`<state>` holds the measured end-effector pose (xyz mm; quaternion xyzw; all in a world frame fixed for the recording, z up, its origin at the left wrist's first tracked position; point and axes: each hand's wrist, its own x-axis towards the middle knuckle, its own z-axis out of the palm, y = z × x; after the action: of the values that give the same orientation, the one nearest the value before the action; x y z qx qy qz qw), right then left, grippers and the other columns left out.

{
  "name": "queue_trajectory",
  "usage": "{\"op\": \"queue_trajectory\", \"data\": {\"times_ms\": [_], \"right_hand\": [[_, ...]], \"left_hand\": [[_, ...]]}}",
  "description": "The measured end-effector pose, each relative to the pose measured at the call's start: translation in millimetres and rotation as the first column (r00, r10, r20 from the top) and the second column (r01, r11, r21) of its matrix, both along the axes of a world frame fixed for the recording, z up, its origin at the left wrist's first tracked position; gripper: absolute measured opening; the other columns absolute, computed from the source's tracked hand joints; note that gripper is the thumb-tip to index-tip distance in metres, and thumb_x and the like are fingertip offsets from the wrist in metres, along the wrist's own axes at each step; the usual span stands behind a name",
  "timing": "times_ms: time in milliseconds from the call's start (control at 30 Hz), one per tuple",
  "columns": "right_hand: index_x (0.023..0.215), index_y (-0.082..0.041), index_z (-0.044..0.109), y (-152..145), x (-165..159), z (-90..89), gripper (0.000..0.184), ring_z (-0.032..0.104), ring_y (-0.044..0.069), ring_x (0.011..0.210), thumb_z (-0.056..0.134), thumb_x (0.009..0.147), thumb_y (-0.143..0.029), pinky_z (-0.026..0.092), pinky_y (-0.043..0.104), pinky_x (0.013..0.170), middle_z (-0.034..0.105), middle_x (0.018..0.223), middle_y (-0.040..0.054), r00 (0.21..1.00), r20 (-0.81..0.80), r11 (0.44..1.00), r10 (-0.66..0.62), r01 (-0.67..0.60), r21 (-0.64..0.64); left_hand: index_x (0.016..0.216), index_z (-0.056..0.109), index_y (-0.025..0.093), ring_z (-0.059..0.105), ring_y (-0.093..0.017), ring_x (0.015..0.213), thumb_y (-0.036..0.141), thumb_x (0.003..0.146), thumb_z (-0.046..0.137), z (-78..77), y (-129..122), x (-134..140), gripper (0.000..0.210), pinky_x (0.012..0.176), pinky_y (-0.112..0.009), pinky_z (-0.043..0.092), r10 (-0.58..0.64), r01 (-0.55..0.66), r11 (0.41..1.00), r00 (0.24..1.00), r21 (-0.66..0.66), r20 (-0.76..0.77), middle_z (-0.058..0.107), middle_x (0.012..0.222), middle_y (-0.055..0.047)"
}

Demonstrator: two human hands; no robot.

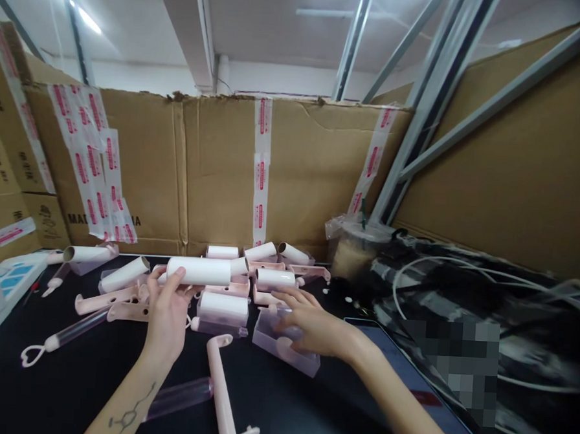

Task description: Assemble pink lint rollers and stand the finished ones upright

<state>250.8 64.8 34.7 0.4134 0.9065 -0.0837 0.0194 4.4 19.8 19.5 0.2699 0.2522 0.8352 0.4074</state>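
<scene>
My left hand (166, 301) is closed around a white lint roller refill (204, 271), held level above the other parts, its right end narrower. My right hand (308, 321), fingers stretched and apart, hovers over a translucent pink case (287, 353); whether the fingertips touch it I cannot tell. Beyond those fingers lies another white refill (276, 279). Between my hands a white refill (224, 306) sits in a translucent case. Nearer to me lies a pink lint roller handle (220, 388) beside a clear tube (180, 398).
More pink handles (105, 300), refills and cases lie across the black table. A clear tube with a heart-shaped loop (32, 356) is at left, near a white power strip (16, 287). At right are a drink cup (359, 253), a tablet-like device (399, 365) and white cables (398, 281). Cardboard (219, 168) walls the back.
</scene>
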Motion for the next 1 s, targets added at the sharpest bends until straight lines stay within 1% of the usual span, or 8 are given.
{"op": "queue_trajectory", "data": {"times_ms": [100,167,233,300,400,500,767,1000], "right_hand": [[0.079,-0.022,0.070,-1,-3,2.1,0.017,0.021,0.032,0.131,0.066,0.063,-0.016,0.013,0.051,0.104,0.040,0.137,0.0069,0.993,-0.086,0.996,0.082,-0.084,-0.019],[0.076,-0.021,0.066,-3,-3,9.2,0.008,0.035,0.029,0.123,0.065,0.069,-0.022,0.024,0.046,0.101,0.051,0.126,0.0077,0.957,-0.263,0.991,0.126,-0.133,-0.008],[0.077,-0.020,0.063,-5,-6,17.5,0.013,0.053,0.024,0.101,0.062,0.074,-0.032,0.038,0.039,0.088,0.061,0.101,0.0073,0.859,-0.505,0.994,0.082,-0.106,-0.018],[0.081,-0.019,0.060,-6,-15,23.5,0.021,0.057,0.018,0.076,0.062,0.074,-0.038,0.045,0.032,0.071,0.061,0.080,0.0038,0.667,-0.744,0.992,-0.037,-0.068,-0.110],[0.089,-0.018,0.058,-5,-37,24.3,0.030,0.056,0.014,0.067,0.067,0.070,-0.038,0.045,0.027,0.062,0.059,0.074,0.0009,0.300,-0.931,0.958,-0.208,-0.128,-0.255],[0.087,-0.017,0.062,-2,-56,16.2,0.029,0.053,0.011,0.064,0.069,0.068,-0.037,0.043,0.025,0.061,0.060,0.074,0.0003,0.097,-0.948,0.937,-0.302,-0.153,-0.314],[0.089,-0.018,0.065,-2,-58,-7.1,0.026,0.048,0.007,0.059,0.069,0.069,-0.034,0.040,0.021,0.054,0.058,0.087,0.0020,0.001,-0.926,0.906,-0.377,-0.208,-0.369],[0.097,-0.020,0.063,-6,-59,-11.2,0.028,0.056,0.014,0.070,0.062,0.076,-0.038,0.048,0.027,0.061,0.060,0.095,0.0042,0.075,-0.951,0.946,-0.299,-0.110,-0.306]], "left_hand": [[0.098,0.047,0.025,0.060,-0.018,0.090,0.019,0.071,0.061,-1.3,2,-1,0.031,0.076,-0.038,0.052,-0.074,0.077,0.995,0.995,-0.059,0.062,0.056,0.095,0.000],[0.097,0.051,0.022,0.060,-0.019,0.092,0.016,0.072,0.057,-3.0,3,0,0.026,0.079,-0.038,0.052,-0.130,0.138,0.985,0.988,-0.101,0.088,0.056,0.095,-0.002],[0.091,0.054,0.018,0.060,-0.019,0.094,0.015,0.075,0.053,-5.2,4,3,0.017,0.081,-0.037,0.052,-0.212,0.225,0.967,0.971,-0.119,0.111,0.058,0.095,-0.004],[0.086,0.056,0.016,0.059,-0.019,0.096,0.016,0.077,0.053,-7.1,5,6,0.010,0.082,-0.036,0.052,-0.287,0.300,0.946,0.951,-0.120,0.113,0.059,0.098,-0.006],[0.089,0.060,0.014,0.057,-0.020,0.101,0.019,0.078,0.058,-8.9,4,11,0.012,0.082,-0.033,0.053,-0.366,0.372,0.917,0.928,-0.144,0.073,0.059,0.108,-0.007],[0.095,0.063,0.014,0.057,-0.020,0.102,0.023,0.078,0.061,-10.1,3,14,0.019,0.077,-0.028,0.056,-0.394,0.392,0.898,0.918,-0.201,0.031,0.057,0.118,-0.008],[0.101,0.065,0.015,0.060,-0.017,0.092,0.027,0.079,0.061,-12.9,3,15,0.026,0.065,-0.024,0.058,-0.357,0.331,0.911,0.931,-0.248,-0.071,0.055,0.122,-0.008],[0.108,0.062,0.018,0.057,-0.020,0.098,0.031,0.077,0.063,-14.8,2,15,0.033,0.066,-0.025,0.058,-0.386,0.338,0.903,0.909,-0.264,-0.158,0.053,0.123,-0.008]]}}
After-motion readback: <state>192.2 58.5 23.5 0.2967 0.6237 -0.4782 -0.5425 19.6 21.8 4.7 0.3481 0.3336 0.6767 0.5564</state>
